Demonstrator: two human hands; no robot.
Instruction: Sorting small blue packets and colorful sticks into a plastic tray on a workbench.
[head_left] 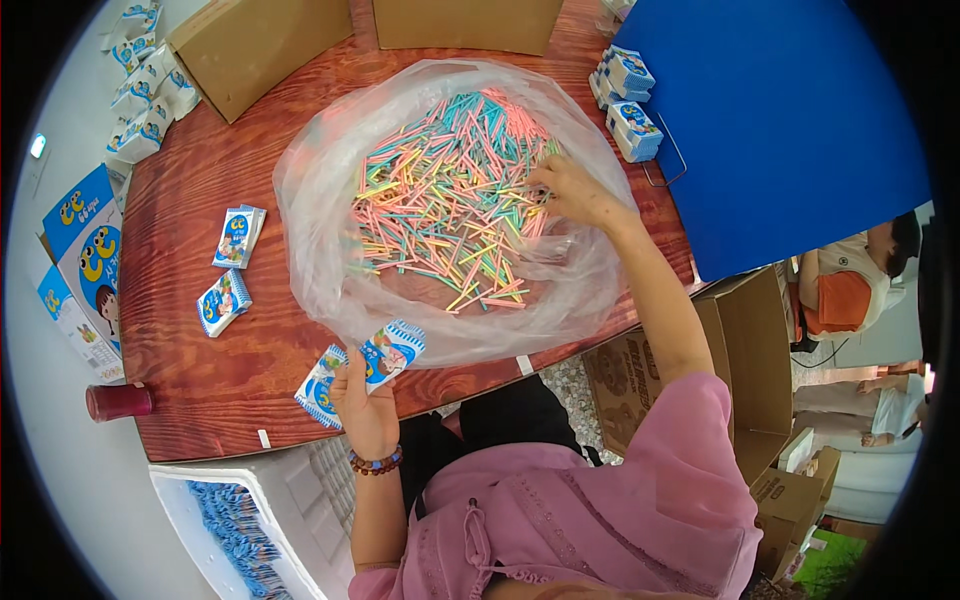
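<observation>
Item: our left hand (365, 405) grips two notebooks (362, 368) at the near table (200, 400) edge. Our right hand (572, 192), fingers curled into the sticks (445, 195), works the pile's right side inside the open bag (320, 200); sticks lie every way, spreading leftward from our fingertips.

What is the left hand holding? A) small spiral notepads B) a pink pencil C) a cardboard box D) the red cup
A: the left hand grips small blue spiral notepads at the table's near edge, while the right hand reaches into the pile of pastel sticks in the clear bag.
</observation>
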